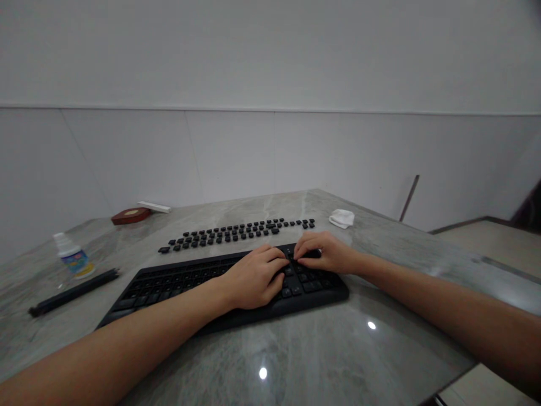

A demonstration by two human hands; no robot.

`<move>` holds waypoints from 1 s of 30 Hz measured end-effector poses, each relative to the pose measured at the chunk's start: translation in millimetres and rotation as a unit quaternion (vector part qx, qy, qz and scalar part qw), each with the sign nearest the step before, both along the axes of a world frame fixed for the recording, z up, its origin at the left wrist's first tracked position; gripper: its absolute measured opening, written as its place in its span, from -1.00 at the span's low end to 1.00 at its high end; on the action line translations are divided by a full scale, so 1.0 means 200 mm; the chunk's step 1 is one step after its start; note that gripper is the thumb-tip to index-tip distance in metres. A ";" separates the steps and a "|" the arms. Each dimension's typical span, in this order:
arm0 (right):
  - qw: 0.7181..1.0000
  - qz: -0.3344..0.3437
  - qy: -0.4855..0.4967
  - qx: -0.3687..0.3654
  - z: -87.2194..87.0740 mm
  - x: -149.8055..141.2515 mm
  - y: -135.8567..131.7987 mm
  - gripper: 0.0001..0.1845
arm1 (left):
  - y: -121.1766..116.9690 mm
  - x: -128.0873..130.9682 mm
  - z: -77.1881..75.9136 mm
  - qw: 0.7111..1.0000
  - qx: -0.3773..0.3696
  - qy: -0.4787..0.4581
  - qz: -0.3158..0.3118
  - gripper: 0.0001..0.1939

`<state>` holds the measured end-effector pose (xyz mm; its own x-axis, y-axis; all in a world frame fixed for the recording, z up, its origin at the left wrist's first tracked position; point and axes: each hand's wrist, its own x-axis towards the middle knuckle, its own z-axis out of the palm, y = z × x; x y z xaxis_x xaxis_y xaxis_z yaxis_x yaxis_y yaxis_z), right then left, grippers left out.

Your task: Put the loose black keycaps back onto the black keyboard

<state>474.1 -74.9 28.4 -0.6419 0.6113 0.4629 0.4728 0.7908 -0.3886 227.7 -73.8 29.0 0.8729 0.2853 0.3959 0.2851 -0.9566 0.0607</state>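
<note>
One keyboard (186,279), 7 o'clock; left hand (252,276) curled over it, perhaps bracing; right hand (323,252) narrowed; we can't tell either's grip. Keycaps (275,230) rowed toward 12, likely keeping order.

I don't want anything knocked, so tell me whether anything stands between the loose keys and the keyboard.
Only the right hand does, at the far edge of the keyboard, in front of the rightmost loose keys. Nothing else visible is between them; the cloth lies off to the right.
</note>
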 end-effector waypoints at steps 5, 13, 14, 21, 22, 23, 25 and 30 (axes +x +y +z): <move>1.000 0.011 0.008 0.019 -0.01 0.00 0.01 -0.87 | 0.00 0.00 0.01 1.000 0.001 0.004 -0.006 -0.70; 0.999 0.024 0.007 0.035 -0.01 -0.01 0.01 -0.89 | -0.01 0.00 0.01 1.000 0.009 0.014 -0.005 -0.70; 0.999 0.023 0.005 0.039 -0.01 -0.01 0.01 -0.89 | -0.01 0.00 0.01 1.000 0.011 0.015 -0.006 -0.70; 0.995 0.049 -0.010 0.084 0.00 -0.02 0.00 -0.86 | -0.02 0.00 0.02 0.999 0.029 0.025 -0.018 -0.65; 0.994 0.051 -0.016 0.093 0.01 -0.02 -0.01 -0.85 | -0.02 0.00 0.02 0.999 0.035 0.028 -0.026 -0.64; 0.993 0.050 -0.024 0.100 0.01 -0.02 -0.02 -0.84 | -0.02 0.00 0.02 0.998 0.041 0.030 -0.032 -0.62; 0.992 0.050 -0.036 0.108 0.01 -0.03 -0.04 -0.80 | -0.02 0.00 0.02 0.997 0.053 0.035 -0.038 -0.61; 0.991 0.067 -0.049 0.109 0.01 -0.04 -0.05 -0.70 | 0.00 0.01 0.02 0.995 0.079 0.053 -0.042 -0.62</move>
